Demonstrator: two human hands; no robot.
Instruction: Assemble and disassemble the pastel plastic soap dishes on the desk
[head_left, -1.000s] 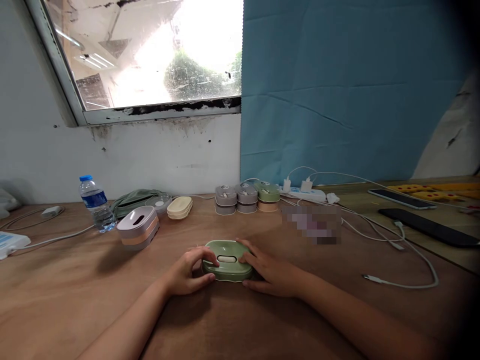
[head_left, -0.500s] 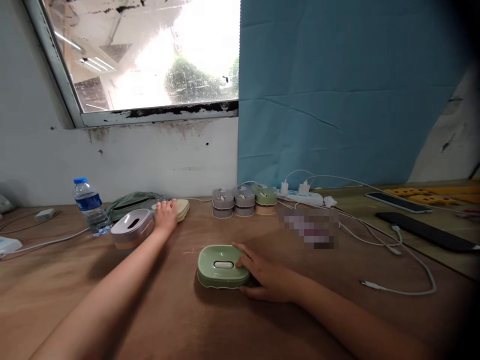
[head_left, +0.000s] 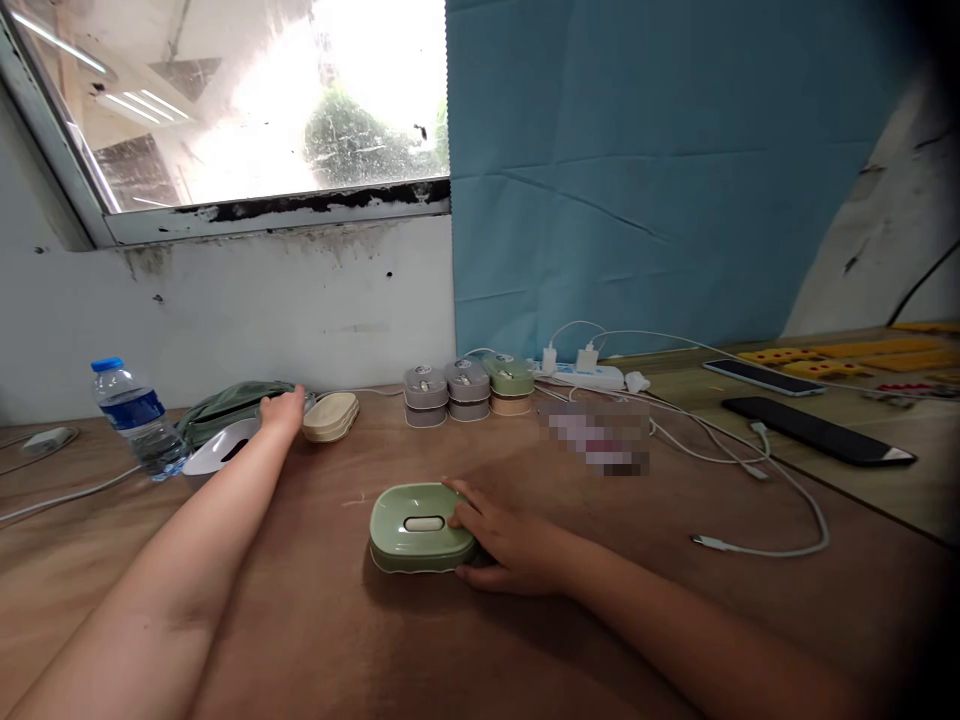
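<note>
A glossy green rounded lid (head_left: 412, 510) with a pale oval inset rests on the brown table, in front of me. My right hand (head_left: 506, 545) grips its right end, fingers on the top and thumb at the near side. Farther off to the left, my left hand (head_left: 282, 412) reaches over a greyish see-through piece, closed on something largely hidden. Just right of that hand sits a stack of cream rounded pieces (head_left: 331, 416). A white-topped container (head_left: 206, 458) with a dark oval slot is partly covered by my left forearm.
Several small lidded boxes (head_left: 468, 388), grey and green, stand stacked by the wall. A water bottle (head_left: 139, 420) and a green pouch (head_left: 225, 408) are at left. A power strip (head_left: 585, 377), a white cable (head_left: 795, 550) and a black phone-like slab (head_left: 817, 432) lie right.
My left hand has shifted left, from beside the cream stack onto the see-through piece, uncovering the stack. My right hand stays on the green lid. The view has turned slightly right.
</note>
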